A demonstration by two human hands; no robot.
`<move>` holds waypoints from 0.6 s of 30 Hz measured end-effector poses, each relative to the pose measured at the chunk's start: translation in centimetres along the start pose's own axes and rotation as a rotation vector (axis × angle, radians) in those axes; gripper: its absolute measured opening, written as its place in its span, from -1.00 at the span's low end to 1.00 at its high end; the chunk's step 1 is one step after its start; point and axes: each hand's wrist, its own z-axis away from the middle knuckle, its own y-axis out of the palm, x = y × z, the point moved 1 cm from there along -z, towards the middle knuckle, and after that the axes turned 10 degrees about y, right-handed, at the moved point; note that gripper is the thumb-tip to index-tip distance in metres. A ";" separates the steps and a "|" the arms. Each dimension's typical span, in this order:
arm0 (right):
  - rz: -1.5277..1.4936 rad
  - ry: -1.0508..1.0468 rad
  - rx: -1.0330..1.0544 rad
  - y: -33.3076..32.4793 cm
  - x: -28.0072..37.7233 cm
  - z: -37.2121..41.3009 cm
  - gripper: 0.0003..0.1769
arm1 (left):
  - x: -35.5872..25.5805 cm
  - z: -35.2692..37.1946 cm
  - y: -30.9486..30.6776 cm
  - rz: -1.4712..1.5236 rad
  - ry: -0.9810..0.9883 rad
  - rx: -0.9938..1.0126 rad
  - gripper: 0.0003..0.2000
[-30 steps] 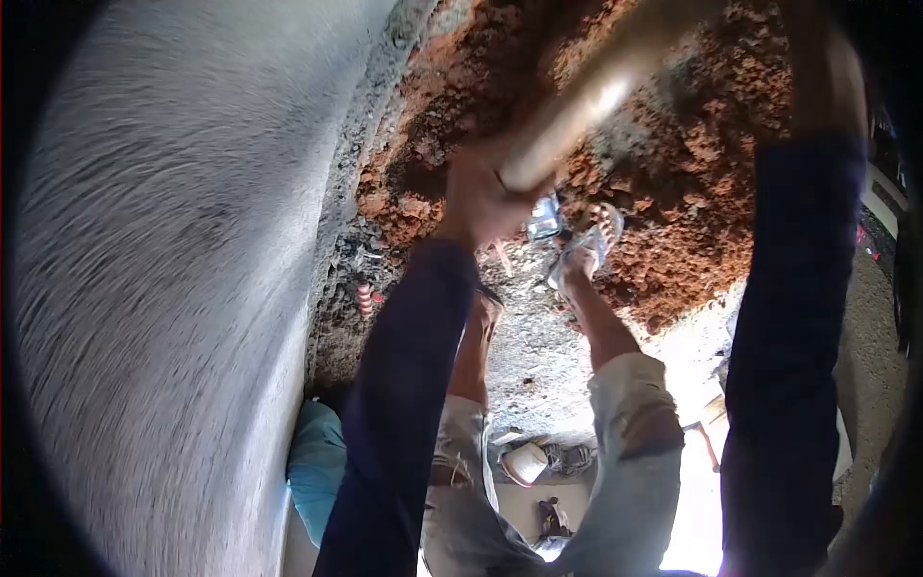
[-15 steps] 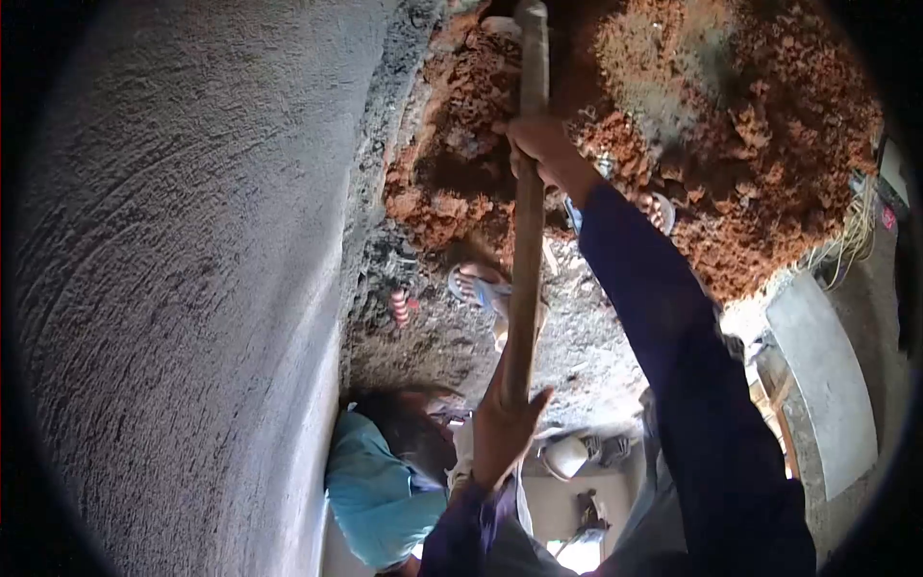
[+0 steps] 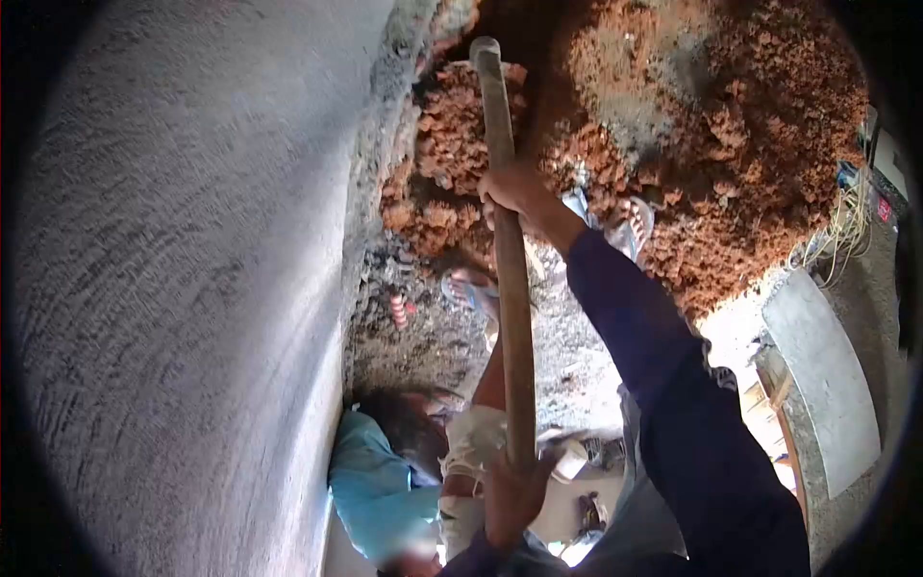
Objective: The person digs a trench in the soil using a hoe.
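A hoe (image 3: 514,317) with a long wooden handle runs from the soil at the top of the view down towards my body. My right hand (image 3: 517,195) is closed around the upper part of the handle. Lower down, near my legs, my left hand (image 3: 514,495) grips the handle's near end. Red soil (image 3: 452,130) lies against the hoe's head, which it mostly hides. My sandalled feet (image 3: 471,288) stand on grey, gritty ground just below the soil, one on each side of the handle.
A rough plastered wall (image 3: 192,288) fills the left side. A large heap of red earth (image 3: 760,173) rises at upper right. Close on the lower left is a person in a teal shirt (image 3: 375,486). A pale curved sheet (image 3: 822,375) and loose cables (image 3: 841,231) lie at right.
The hoe has come back towards me, its head dragged down and slightly left through the soil. Both hands have moved down with the handle, the left one closer to my body.
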 end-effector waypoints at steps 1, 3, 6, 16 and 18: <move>-0.170 -0.004 0.073 0.1 -0.5 1.7 -0.85 | -0.7 0.2 0.2 -0.011 0.052 -0.012 -0.52; -0.466 0.149 0.159 -0.7 0.9 2.7 -0.87 | -1.6 -0.6 1.1 -0.036 -0.384 0.295 -0.49; -0.510 0.228 0.057 0.1 2.7 2.5 -0.85 | -4.9 0.6 0.1 -0.057 -0.112 0.109 -0.43; -0.922 0.284 0.326 -6.8 10.9 14.4 -0.80 | -25.8 8.2 -2.3 0.087 0.321 0.246 -0.19; -0.887 0.279 0.345 -8.8 9.6 17.5 -0.83 | -29.5 10.8 -3.0 0.083 0.390 0.367 -0.30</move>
